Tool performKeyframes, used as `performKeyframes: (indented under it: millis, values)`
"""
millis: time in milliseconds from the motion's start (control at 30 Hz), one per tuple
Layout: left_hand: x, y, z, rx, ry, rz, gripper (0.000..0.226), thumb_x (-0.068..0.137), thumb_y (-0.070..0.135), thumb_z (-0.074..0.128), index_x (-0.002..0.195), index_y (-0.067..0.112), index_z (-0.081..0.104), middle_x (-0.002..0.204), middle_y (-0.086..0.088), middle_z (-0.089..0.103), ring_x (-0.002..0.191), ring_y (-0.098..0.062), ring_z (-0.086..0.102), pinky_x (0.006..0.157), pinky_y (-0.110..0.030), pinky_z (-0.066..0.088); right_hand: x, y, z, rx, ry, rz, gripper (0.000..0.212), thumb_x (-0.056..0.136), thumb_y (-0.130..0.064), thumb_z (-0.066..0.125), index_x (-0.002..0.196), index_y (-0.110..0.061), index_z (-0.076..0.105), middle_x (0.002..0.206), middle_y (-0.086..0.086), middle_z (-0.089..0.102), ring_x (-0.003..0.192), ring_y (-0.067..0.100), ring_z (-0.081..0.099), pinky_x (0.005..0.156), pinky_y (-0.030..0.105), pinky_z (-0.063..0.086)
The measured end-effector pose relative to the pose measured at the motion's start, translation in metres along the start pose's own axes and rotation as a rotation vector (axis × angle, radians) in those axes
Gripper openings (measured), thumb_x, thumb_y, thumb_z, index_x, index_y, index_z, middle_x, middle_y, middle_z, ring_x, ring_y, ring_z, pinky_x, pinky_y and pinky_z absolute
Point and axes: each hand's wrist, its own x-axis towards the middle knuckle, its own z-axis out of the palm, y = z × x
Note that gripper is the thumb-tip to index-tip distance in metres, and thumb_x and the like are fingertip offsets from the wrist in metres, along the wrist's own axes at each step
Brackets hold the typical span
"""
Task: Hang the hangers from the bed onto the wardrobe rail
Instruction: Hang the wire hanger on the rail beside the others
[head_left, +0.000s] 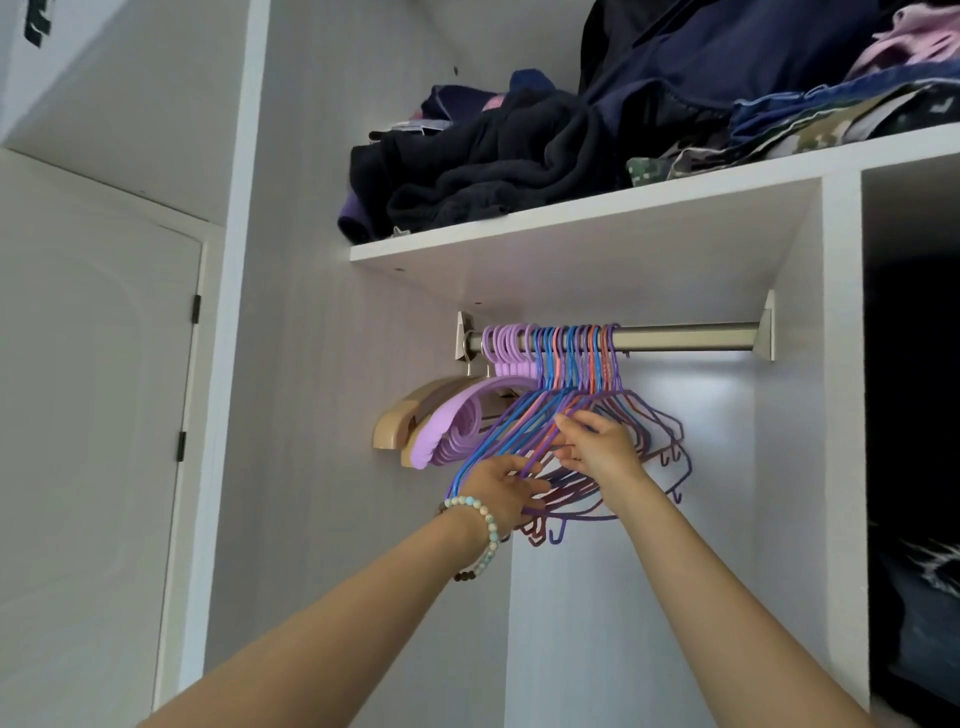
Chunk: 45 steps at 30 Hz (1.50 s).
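A: Where are the hangers relative to the hands?

B: The bunch of thin wire hangers (550, 415) hangs from the wardrobe rail (685, 336), hooks crowded at its left part. Both hands are up among the lower arms of that bunch. The right hand (597, 441) is pinching a purple wire between thumb and fingers. The left hand (506, 488), with a bead bracelet (485, 525) on its wrist, sits lower and to the left, fingers spread loosely under the shoulder wires — touching them, but whether it actually grips one I cannot tell.

A: Which way do they point?

B: Hooks up over the rail; the bodies hang down and swing out toward the camera and to the left, long axis running roughly across the rail.

A: How many?

B: Too overlapped for an exact count — blue, purple and coral-red wires, well over ten. Left of them is a tight pack of thick lilac hangers (457, 431), several at least, and at the far left two wooden hangers (400, 421).

A: Anything else?

B: The shelf (571, 218) above the rail holds piled dark clothes (493, 161).
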Motion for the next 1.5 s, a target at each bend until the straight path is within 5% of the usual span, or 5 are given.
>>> performKeyframes:
  millis: [200, 400, 833, 1033, 1500]
  values:
    - [-0.011, -0.007, -0.019, 0.169, 0.055, 0.083, 0.008, 0.092, 0.003, 0.052, 0.096, 0.009, 0.055, 0.072, -0.006, 0.059, 0.042, -0.003, 0.058, 0.046, -0.012, 0.048, -0.017, -0.002, 0.006, -0.097, 0.063, -0.064, 0.045, 0.085, -0.031, 0.068, 0.123, -0.013, 0.051, 0.108, 0.003, 0.065, 0.089, 0.016, 0.063, 0.075, 0.027, 0.050]
    - [-0.048, 0.015, -0.063, 0.165, 0.105, 0.128, 0.011, 0.092, 0.005, 0.049, 0.090, 0.014, 0.055, 0.092, -0.005, 0.063, 0.056, -0.012, 0.060, 0.051, -0.021, 0.049, -0.051, -0.031, 0.031, -0.284, 0.044, -0.222, 0.069, 0.088, -0.034, 0.063, 0.147, -0.021, 0.028, 0.150, 0.006, 0.026, 0.135, 0.024, 0.034, 0.098, 0.032, 0.039]
    - [-0.192, 0.026, -0.295, 0.462, 0.579, 0.347, 0.036, 0.090, 0.032, 0.056, 0.124, 0.020, 0.051, 0.127, -0.003, 0.056, 0.103, -0.016, 0.058, 0.090, -0.031, 0.046, -0.163, -0.079, 0.231, -0.241, -0.329, -0.510, 0.063, 0.091, -0.037, 0.056, 0.147, -0.027, 0.028, 0.157, -0.005, 0.015, 0.144, 0.007, 0.014, 0.107, 0.017, 0.013]
    - [-0.321, 0.005, -0.436, 0.663, 0.817, 0.167, 0.068, 0.086, 0.047, 0.055, 0.143, 0.022, 0.028, 0.149, 0.004, 0.032, 0.134, -0.018, 0.036, 0.100, -0.029, 0.032, -0.260, -0.081, 0.366, -0.191, -0.645, -0.452, 0.063, 0.093, -0.044, 0.049, 0.148, -0.033, 0.021, 0.157, -0.015, 0.007, 0.144, 0.003, 0.008, 0.112, 0.023, 0.014]
    - [-0.697, -0.176, -0.638, 0.836, 1.247, -0.521, 0.078, 0.085, 0.053, 0.052, 0.147, 0.018, 0.020, 0.154, -0.002, 0.024, 0.141, -0.022, 0.022, 0.115, -0.040, 0.023, -0.620, 0.005, 0.660, -0.163, -1.361, -0.284, 0.070, 0.089, -0.051, 0.052, 0.148, -0.034, 0.018, 0.157, -0.017, 0.001, 0.145, 0.005, 0.003, 0.115, 0.030, 0.012]
